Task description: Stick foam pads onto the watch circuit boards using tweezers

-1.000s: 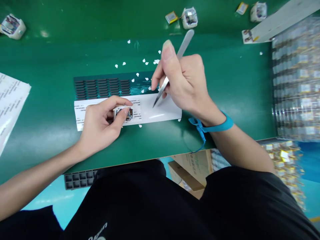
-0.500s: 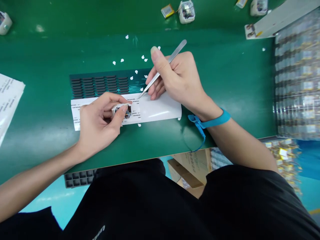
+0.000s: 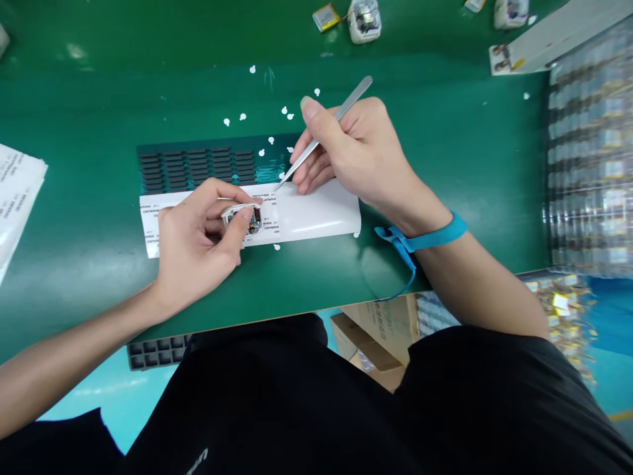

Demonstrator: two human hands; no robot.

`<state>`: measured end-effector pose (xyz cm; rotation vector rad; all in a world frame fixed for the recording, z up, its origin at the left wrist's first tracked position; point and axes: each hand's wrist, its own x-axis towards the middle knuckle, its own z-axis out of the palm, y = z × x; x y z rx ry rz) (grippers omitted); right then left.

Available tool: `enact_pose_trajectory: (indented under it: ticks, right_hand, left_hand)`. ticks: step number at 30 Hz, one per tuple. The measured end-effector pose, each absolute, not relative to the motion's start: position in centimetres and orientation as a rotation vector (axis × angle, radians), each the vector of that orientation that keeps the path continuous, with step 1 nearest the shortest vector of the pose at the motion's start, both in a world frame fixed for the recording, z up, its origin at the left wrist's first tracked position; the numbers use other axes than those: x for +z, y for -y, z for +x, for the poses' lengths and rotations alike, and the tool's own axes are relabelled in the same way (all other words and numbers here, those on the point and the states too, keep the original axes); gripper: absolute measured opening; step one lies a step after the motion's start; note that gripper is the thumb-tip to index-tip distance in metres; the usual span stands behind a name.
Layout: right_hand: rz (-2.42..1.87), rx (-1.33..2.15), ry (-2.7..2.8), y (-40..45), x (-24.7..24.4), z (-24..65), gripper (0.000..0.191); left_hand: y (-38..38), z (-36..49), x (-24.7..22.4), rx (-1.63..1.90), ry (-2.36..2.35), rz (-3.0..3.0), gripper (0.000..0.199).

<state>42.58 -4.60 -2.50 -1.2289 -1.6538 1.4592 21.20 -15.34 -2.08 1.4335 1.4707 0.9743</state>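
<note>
A small white housing with a circuit inside (image 3: 254,220) is pinched between the thumb and fingers of my left hand (image 3: 192,247), over a white printed sheet (image 3: 316,214). Metal tweezers (image 3: 353,95) lie in the grip of my right hand (image 3: 353,145), their tip at the sheet's upper edge, right of the housing. Behind the sheet is a dark film with rows of black strips (image 3: 188,166), partly covered by it. A blue strap (image 3: 440,232) circles my right wrist.
Small white round pieces (image 3: 271,140) are scattered behind the sheet. A battery (image 3: 326,18) and white housing (image 3: 364,21) sit at the back. Stacked clear trays (image 3: 591,165) stand at right, printed sheets (image 3: 17,191) at left. A cardboard box (image 3: 383,323) is below the table edge.
My right hand and the tweezers have shifted very slightly to the right. My left hand still holds the housing in nearly the same place. The view has moved a little.
</note>
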Motion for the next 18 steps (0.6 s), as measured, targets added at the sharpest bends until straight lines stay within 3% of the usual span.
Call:
enact_pose_trajectory:
  ticks: [18]
  right_hand:
    - [-1.195, 1.575, 1.536, 5.4, -1.3, 42.7, 0.055]
  left_hand:
    - [15.2, 21.1, -2.1, 0.965, -1.502, 1.499, 0.017]
